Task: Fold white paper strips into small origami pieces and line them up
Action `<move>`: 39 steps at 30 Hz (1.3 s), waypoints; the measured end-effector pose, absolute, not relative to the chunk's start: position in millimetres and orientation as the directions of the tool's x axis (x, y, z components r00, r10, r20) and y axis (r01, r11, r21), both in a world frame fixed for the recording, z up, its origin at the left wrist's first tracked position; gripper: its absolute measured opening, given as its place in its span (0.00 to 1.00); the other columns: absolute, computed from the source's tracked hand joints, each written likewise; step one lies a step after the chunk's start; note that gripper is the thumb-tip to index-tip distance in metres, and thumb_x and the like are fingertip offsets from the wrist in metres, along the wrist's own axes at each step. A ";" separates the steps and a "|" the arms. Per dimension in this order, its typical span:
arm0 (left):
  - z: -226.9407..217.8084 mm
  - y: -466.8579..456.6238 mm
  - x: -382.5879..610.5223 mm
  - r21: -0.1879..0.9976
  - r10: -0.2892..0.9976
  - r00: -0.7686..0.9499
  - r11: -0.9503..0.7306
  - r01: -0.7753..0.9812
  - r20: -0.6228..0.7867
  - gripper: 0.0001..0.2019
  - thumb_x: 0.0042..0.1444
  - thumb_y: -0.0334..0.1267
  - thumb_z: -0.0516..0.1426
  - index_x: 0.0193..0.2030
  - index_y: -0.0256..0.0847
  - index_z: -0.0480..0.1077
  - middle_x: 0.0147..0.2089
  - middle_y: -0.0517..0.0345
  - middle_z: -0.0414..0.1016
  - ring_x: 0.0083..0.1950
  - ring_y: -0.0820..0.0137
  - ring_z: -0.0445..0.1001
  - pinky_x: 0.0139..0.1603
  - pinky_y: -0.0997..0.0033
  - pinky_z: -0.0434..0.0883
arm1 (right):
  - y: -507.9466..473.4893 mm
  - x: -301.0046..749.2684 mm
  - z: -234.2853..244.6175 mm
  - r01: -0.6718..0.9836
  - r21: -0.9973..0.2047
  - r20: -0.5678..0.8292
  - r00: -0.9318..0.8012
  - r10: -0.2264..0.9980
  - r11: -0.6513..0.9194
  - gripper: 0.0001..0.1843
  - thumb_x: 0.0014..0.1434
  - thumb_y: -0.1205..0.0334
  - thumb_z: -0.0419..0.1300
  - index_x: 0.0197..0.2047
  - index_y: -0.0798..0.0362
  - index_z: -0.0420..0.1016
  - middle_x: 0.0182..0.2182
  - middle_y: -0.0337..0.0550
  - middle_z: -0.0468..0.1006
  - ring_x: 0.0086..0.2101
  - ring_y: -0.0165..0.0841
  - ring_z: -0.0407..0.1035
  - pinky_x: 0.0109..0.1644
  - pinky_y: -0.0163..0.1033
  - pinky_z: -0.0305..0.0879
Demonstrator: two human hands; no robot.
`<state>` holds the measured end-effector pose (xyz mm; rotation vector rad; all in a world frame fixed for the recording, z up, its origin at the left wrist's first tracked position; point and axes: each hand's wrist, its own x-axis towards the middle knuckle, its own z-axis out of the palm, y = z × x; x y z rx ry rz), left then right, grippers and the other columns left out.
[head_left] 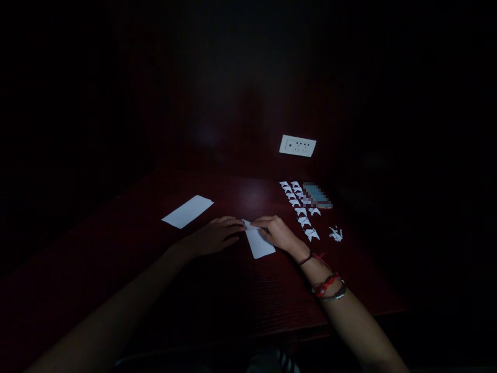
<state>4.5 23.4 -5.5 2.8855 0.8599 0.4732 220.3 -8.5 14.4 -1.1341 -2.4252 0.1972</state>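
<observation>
A small white sheet of paper (261,246) lies on the dark red table, its far end folded over into a slanted point. My right hand (277,232) is on the folded part, fingers bent and closed over the paper with the thumb near its right side. From the left, my left hand (219,234) reaches in with its fingers stretched out and the thumb apart. Its fingertips touch the paper's upper left edge, and a ring shows on one finger. The exact contact under the right fingers is hidden.
White paper strips (188,211) lie stacked at the left of the table (233,295). Rows of small folded paper pieces (304,221) stand on the right, beside a blurred flat bluish object (317,195) and paper scraps (336,234). A socket plate (297,146) is on the wall behind.
</observation>
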 end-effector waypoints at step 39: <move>-15.1 28.7 -0.4 0.095 0.537 0.787 -0.839 0.536 0.303 0.17 0.57 0.41 0.42 0.54 0.49 0.53 0.55 0.63 0.56 0.55 0.70 0.53 0.52 0.67 0.52 | -5.6 223.1 -0.4 0.622 -0.274 0.416 -0.611 0.673 0.734 0.19 0.49 0.74 0.47 0.43 0.57 0.69 0.43 0.43 0.69 0.42 0.27 0.63 0.49 0.32 0.57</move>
